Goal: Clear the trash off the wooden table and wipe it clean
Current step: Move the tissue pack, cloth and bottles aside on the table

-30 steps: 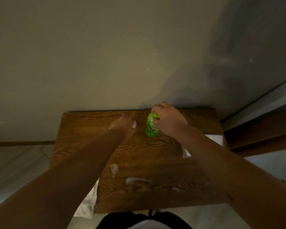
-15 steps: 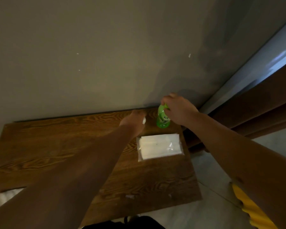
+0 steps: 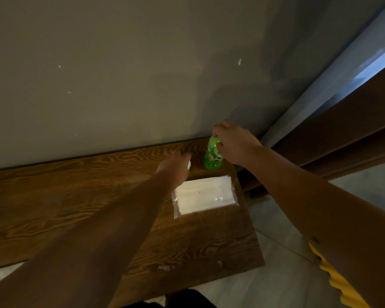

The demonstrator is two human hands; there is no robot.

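A green plastic bottle (image 3: 212, 160) stands upright at the back right corner of the wooden table (image 3: 53, 196), close to the wall. My right hand (image 3: 233, 143) grips its top. My left hand (image 3: 176, 167) hovers just left of the bottle with fingers curled around a small white scrap (image 3: 189, 164) that shows at its edge. A flat white tissue pack (image 3: 203, 194) in clear wrap lies on the table in front of both hands. Small white smears (image 3: 165, 267) mark the table's front edge.
A grey wall (image 3: 120, 74) runs along the table's back edge. Dark wooden furniture (image 3: 342, 134) stands to the right. A yellow ribbed object (image 3: 333, 278) sits at the lower right over the pale floor (image 3: 276, 241). Something white (image 3: 0, 274) shows at the table's front left.
The view has swung right, so the table's right end and the tissue pack now sit under my arms. My right hand has stayed on the green bottle; my left hand has stayed beside it.
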